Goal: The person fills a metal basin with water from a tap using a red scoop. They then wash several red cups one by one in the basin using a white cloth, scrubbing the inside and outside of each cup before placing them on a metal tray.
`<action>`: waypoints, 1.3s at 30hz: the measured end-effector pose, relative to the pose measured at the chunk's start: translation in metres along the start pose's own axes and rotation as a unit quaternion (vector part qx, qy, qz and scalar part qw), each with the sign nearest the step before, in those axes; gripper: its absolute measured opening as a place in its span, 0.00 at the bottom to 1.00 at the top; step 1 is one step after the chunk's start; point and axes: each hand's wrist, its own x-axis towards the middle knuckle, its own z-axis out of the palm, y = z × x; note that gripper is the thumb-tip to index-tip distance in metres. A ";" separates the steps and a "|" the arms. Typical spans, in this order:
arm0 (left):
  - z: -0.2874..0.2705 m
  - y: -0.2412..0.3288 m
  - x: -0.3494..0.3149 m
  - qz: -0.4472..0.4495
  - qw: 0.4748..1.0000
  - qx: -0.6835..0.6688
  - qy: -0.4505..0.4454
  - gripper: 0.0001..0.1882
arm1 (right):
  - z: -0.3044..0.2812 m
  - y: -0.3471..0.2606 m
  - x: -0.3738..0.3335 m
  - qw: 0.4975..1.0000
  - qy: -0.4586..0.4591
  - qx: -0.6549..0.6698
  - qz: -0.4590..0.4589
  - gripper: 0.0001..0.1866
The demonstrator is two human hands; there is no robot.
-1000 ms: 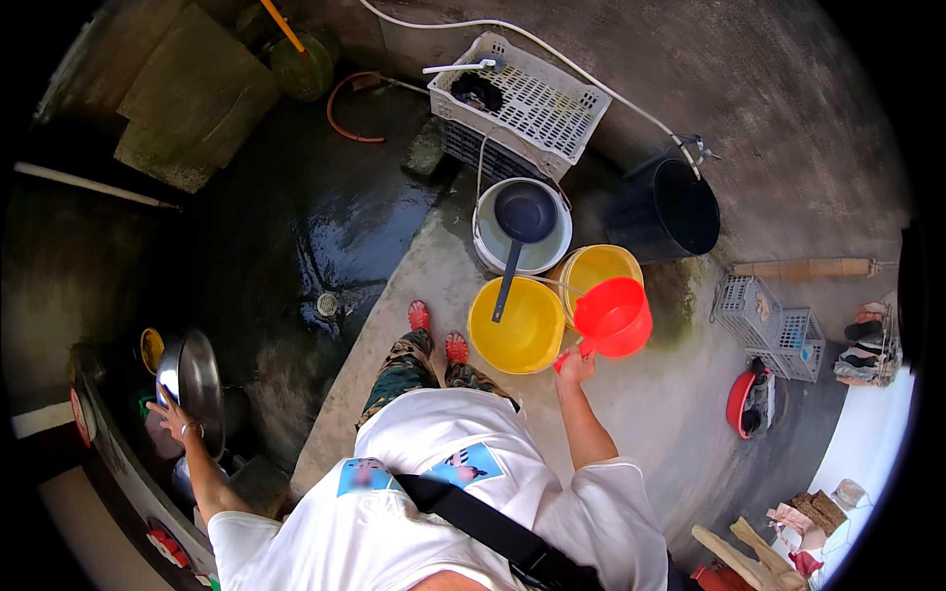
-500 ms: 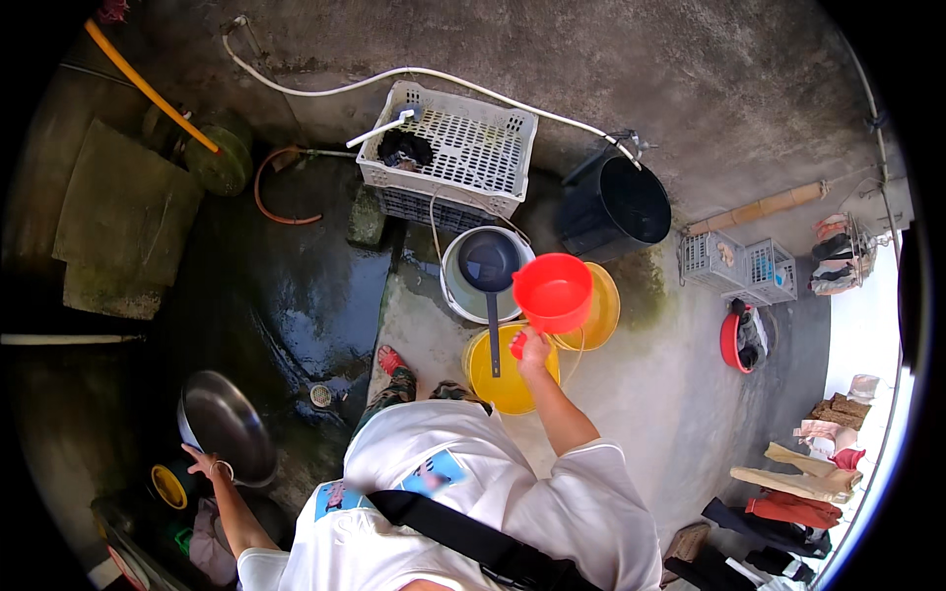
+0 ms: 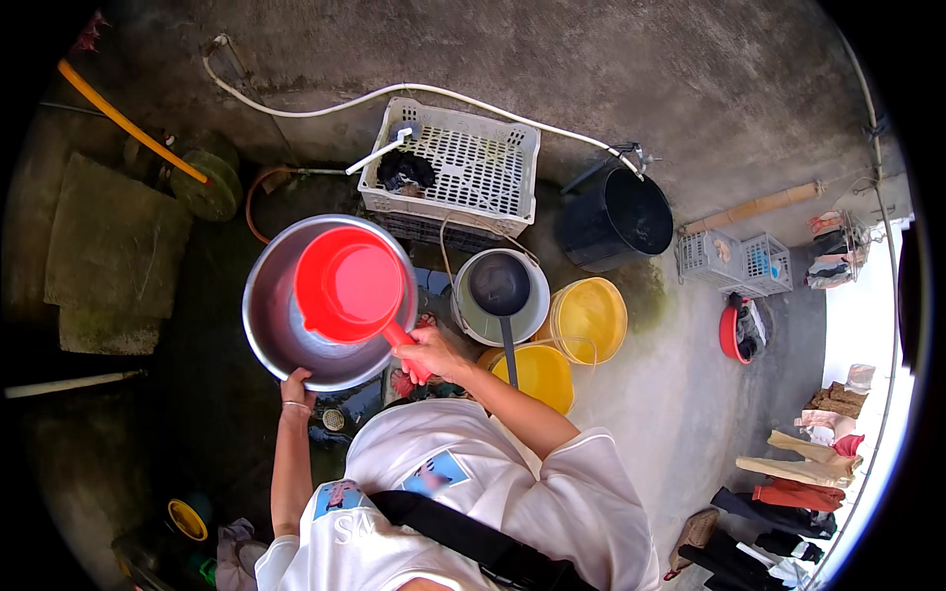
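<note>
In front of my body, my left hand (image 3: 298, 386) grips the near rim of a wide metal basin (image 3: 271, 320), holding it up off the floor. My right hand (image 3: 434, 355) is closed round the handle of a red plastic dipper (image 3: 350, 284). The dipper's bowl overlaps the basin's opening; whether it touches the basin I cannot tell. To the right of the basin stands a white bucket (image 3: 532, 313) holding liquid, with a dark long-handled ladle (image 3: 500, 284) across it. Beside it are a yellow bucket (image 3: 537, 379), partly behind my right forearm, and a second yellow bucket (image 3: 591, 320).
A white plastic crate (image 3: 473, 163) with a dark cloth lies by the wall, under a white hose (image 3: 443, 92). A black bucket (image 3: 611, 222) stands right of it. Wet dark floor is on the left, with a drain (image 3: 334, 421). Clothes (image 3: 803, 492) hang at far right.
My left hand has brought the metal basin up from the lower left to in front of me. My right hand has swung the red dipper left, from above the buckets to over the basin.
</note>
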 end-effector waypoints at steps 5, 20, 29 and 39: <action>0.091 0.018 0.002 0.001 0.997 0.023 -0.067 0.13 | -0.030 -0.004 0.032 0.964 0.100 -0.245 -0.032 0.21; 0.296 0.050 0.015 -0.120 0.926 0.166 -0.317 0.24 | -0.171 -0.012 -0.002 0.898 0.290 0.301 -0.136 0.21; 0.295 0.150 0.132 -0.051 0.929 0.318 -0.182 0.29 | -0.196 0.024 0.001 0.831 0.334 0.407 -0.179 0.22; 0.283 0.450 0.384 0.390 0.913 0.122 -0.015 0.14 | -0.175 -0.009 0.038 0.755 0.440 0.441 -0.204 0.19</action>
